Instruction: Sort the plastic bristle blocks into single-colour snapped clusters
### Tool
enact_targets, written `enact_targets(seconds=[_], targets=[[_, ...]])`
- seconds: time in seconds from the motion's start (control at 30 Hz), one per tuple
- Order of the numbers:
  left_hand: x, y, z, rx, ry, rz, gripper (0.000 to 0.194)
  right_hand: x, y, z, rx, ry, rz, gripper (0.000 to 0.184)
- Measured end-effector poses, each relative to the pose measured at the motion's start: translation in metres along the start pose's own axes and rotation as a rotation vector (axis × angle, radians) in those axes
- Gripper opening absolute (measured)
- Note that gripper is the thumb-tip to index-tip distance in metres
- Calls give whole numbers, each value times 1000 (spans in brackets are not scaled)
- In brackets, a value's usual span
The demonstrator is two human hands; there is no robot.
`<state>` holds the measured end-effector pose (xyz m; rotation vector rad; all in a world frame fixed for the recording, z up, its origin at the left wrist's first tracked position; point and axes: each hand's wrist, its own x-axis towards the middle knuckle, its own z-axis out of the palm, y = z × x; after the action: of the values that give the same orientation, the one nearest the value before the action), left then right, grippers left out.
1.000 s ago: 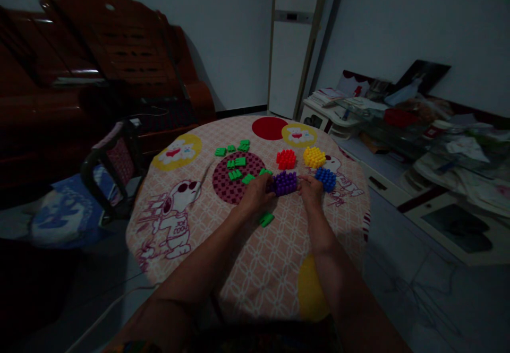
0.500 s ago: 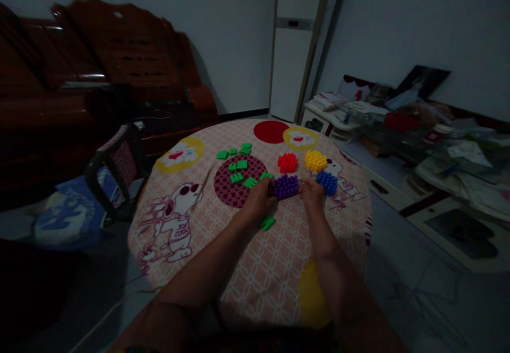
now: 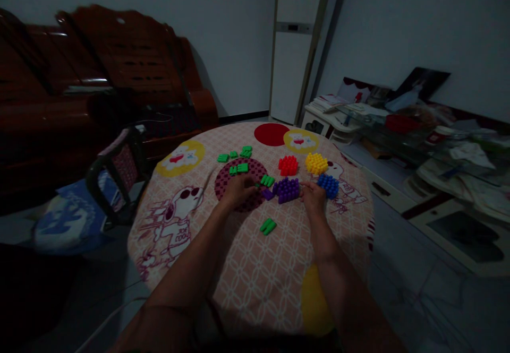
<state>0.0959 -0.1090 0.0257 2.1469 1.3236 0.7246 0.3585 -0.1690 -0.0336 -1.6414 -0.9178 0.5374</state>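
Note:
On the round table, my left hand (image 3: 238, 189) is over the checkered patch with its fingers closed; a bit of green block (image 3: 258, 185) shows at the fingertips. My right hand (image 3: 314, 196) pinches the right end of a knobbly purple block cluster (image 3: 287, 189). A low purple piece (image 3: 266, 193) lies at the cluster's left end. Green blocks (image 3: 266, 181) are just behind that piece, and another green block (image 3: 268, 226) lies nearer me. Beyond the hands sit a red block cluster (image 3: 288, 165) and a yellow block cluster (image 3: 316, 163). A blue block cluster (image 3: 328, 186) is right beside my right hand.
Several more green blocks (image 3: 239, 169) lie toward the table's far left. A patterned cloth (image 3: 255, 273) covers the table. A chair (image 3: 115, 178) stands at the left, before a wooden sofa (image 3: 131, 66). On the right is a cluttered low cabinet (image 3: 382, 172).
My left hand has left the purple cluster and moved left over the green blocks, uncovering the low purple piece. My right hand stays at the cluster's right end.

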Motion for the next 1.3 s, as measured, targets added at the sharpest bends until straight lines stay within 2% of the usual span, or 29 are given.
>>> enact_targets(seconds=[0.1, 0.3, 0.5, 0.7, 0.9, 1.03, 1.17, 1.3], targets=[[-7, 11, 15, 1, -110, 86, 22, -1, -2, 0, 16, 8, -6, 39], [-11, 23, 33, 176, -69, 129, 21, 1, 1, 0, 8, -13, -5, 40], [-19, 30, 46, 55, -18, -6, 25, 4, 7, 1, -6, -3, -50, 39], [-23, 44, 53, -128, 16, -48, 34, 4, 8, 0, -11, -10, -49, 39], [-29, 48, 62, -234, 55, -88, 30, 4, 4, 0, -6, 2, -34, 37], [-22, 35, 48, -149, 44, -37, 27, 2, 0, 0, 4, 0, -18, 38], [8, 4, 16, 79, 159, -18, 20, 0, 1, 0, -14, -18, -21, 38], [55, -26, -7, 281, 263, -28, 42, 2, 5, 1, -56, -24, -59, 38]])
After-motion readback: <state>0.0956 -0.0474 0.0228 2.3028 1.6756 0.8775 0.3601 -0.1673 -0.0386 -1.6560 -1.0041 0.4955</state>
